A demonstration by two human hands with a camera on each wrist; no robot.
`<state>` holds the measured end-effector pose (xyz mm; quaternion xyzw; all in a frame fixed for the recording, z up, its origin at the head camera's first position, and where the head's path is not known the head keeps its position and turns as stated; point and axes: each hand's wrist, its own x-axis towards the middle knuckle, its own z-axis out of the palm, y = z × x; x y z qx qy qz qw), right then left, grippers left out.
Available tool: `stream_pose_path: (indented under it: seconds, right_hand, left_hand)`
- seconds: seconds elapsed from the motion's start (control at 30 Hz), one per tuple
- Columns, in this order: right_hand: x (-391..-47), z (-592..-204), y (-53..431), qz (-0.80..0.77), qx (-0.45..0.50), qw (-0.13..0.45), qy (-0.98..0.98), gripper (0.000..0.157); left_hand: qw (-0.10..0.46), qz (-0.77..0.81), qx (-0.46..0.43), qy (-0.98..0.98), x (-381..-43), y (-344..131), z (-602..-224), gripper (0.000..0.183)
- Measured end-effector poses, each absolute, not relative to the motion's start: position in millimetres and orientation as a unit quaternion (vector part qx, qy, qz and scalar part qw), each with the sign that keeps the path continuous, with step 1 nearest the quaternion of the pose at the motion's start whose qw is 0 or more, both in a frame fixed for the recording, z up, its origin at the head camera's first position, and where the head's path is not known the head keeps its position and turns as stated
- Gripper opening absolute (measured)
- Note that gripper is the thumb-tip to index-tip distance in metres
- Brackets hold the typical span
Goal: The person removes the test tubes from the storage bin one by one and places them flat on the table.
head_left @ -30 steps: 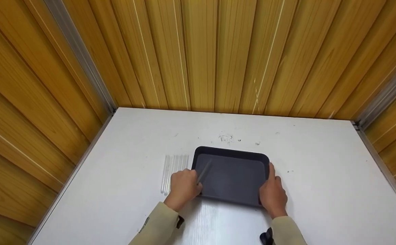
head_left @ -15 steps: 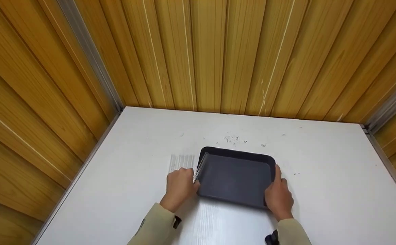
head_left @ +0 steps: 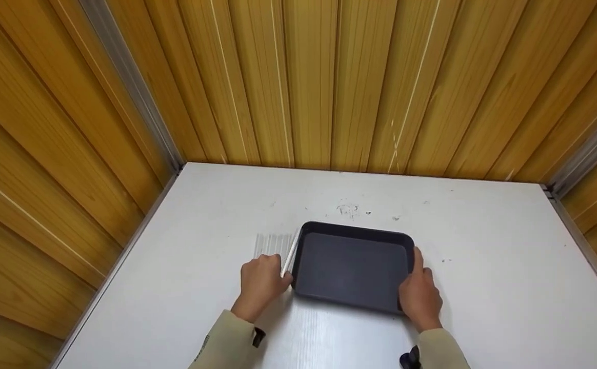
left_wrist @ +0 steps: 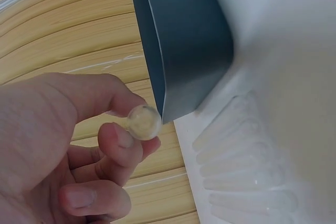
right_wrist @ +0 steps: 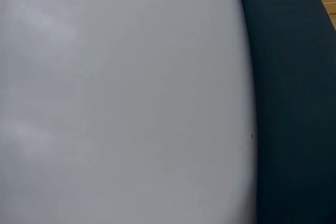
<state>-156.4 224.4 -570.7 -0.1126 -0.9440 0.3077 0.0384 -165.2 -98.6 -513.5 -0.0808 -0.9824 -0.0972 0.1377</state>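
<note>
My left hand pinches a clear test tube just outside the left wall of a dark grey tray. In the left wrist view, the tube's rounded end shows between thumb and fingers, next to the tray's corner. Several more clear test tubes lie side by side on the table, left of the tray and partly behind this hand. My right hand grips the tray's right side, one finger along the outer wall. In the right wrist view only the tray wall and tabletop appear, without the hand.
The white tabletop has small dark marks beyond the tray. Wood-patterned panels stand behind it and at both sides, with metal posts at the corners.
The left hand has moved left with the test tube, from over the tray's inside to outside its left wall. The right hand stays at the tray's right side.
</note>
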Motion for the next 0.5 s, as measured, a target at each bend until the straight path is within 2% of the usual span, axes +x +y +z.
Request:
stream_pose_path:
  seconds: [0.2, 0.5]
  right_hand:
    - [-157.6, -569.0, 223.0, 0.303, -0.113, 0.034, -0.946, 0.064]
    - [-157.9, -571.0, 224.8, 0.295, -0.113, 0.034, -0.948, 0.066]
  left_hand:
    - [0.144, -0.101, -0.069, -0.982, -162.6, -106.6, -513.2, 0.039]
    - [0.121, -0.112, -0.044, -0.985, -158.8, -117.8, -516.0, 0.048]
